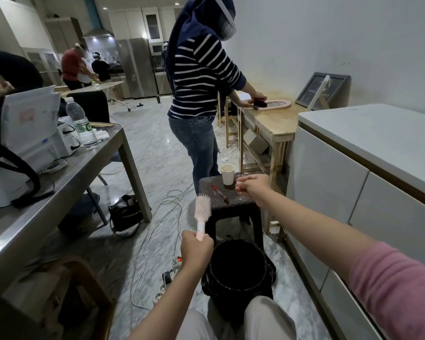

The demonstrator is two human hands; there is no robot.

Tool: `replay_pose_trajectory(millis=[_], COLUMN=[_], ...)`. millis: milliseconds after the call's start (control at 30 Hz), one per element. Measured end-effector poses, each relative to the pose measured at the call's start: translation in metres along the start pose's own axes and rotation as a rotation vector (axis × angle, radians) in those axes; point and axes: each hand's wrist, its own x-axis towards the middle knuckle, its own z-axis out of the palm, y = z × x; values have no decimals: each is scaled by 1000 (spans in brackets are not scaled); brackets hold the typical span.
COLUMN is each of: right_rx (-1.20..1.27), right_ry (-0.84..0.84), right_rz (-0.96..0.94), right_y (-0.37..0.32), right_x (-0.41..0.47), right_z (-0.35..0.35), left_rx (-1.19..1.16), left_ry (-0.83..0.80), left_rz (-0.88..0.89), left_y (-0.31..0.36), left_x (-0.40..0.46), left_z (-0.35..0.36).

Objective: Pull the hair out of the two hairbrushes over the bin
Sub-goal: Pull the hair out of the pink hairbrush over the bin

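Note:
My left hand (196, 247) grips the handle of a pink hairbrush (202, 209). The brush stands upright with its bristles facing right, just left of the bin and above its rim. The black bin (261, 249), lined with a dark bag, stands on the floor between my knees. My right hand (252, 185) is stretched out over a dark stool (241, 202) behind the bin. Its fingers are curled and I see nothing in them. A slim red-handled tool with a dark head (220, 192) lies on the stool, a little left of that hand.
A paper cup (228, 174) stands on the stool's far edge. A person in a striped top (199, 77) works at a wooden bench just beyond. A steel table (59, 173) is on the left, white cabinets (353, 192) on the right, and cables and a power strip (168, 278) lie on the floor.

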Motion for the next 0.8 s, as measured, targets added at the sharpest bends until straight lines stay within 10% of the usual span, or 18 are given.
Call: replay_pose_trajectory(millis=[267, 800], right_rx=[-571, -514], right_ry=[-28, -29], right_rz=[-135, -244], right_y=[22, 20], right_x=[2, 0], right_z=[-2, 8], left_rx=[26, 56], left_ry=[11, 29], left_rz=[88, 113], left_y=[13, 9], left_x=[-8, -12], left_z=[-1, 6])
